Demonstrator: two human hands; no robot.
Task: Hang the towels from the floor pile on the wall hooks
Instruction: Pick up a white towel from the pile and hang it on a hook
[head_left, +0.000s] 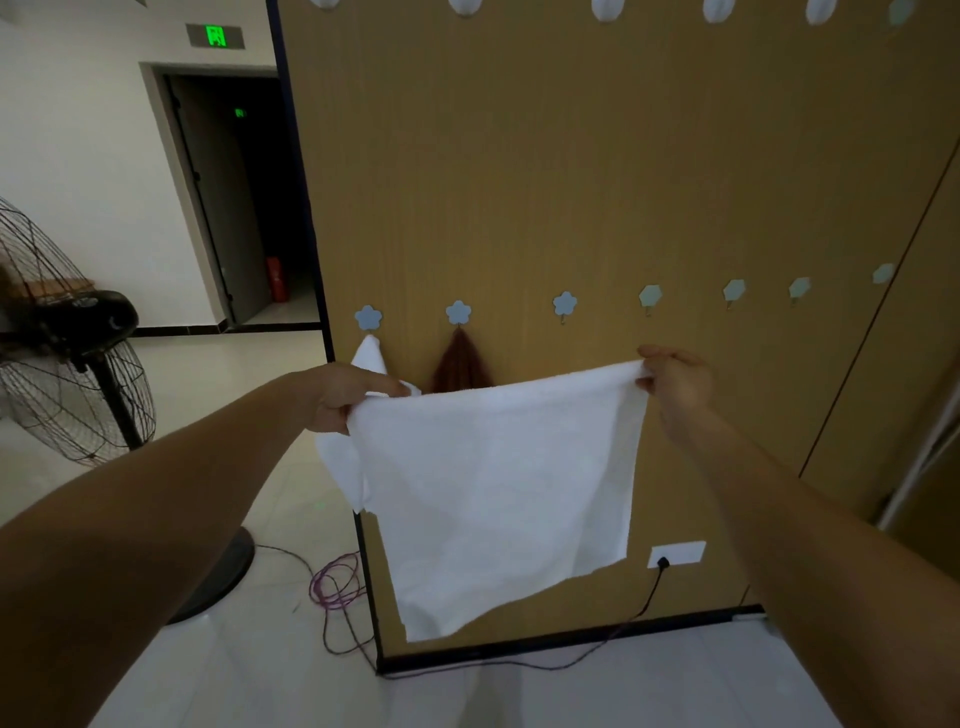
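Left hand (343, 397) and right hand (675, 379) each pinch a top corner of the white towel (493, 483), spread flat below the empty flower hook (564, 304). Risk: a flat, unbunched edge may slip off that small hook.

**Colours and patterns on view**

- Held towel (498, 493): plain white.
- Corner towel (370, 353), on the leftmost hook: plain white.
- Brown towel (461, 364), on the next hook: reddish brown, unpatterned.
- Flower hooks (368, 317): pale blue.
- Hexagon hooks (650, 296): pale blue-green.
- Upper hooks (607, 9): white.
- Wall panel (571, 182): tan with fine vertical wood grain and a black edge strip.
- Socket plate (685, 551): white.
- Plug (663, 562): black.
- Cord (337, 582): purple.
- Fan (78, 332): black, with a wire-grid grille.
- Floor (260, 649): glossy white tiles.
- Exit sign (216, 35): bright green on dark grey.
- Canister (277, 279) in the doorway: red.
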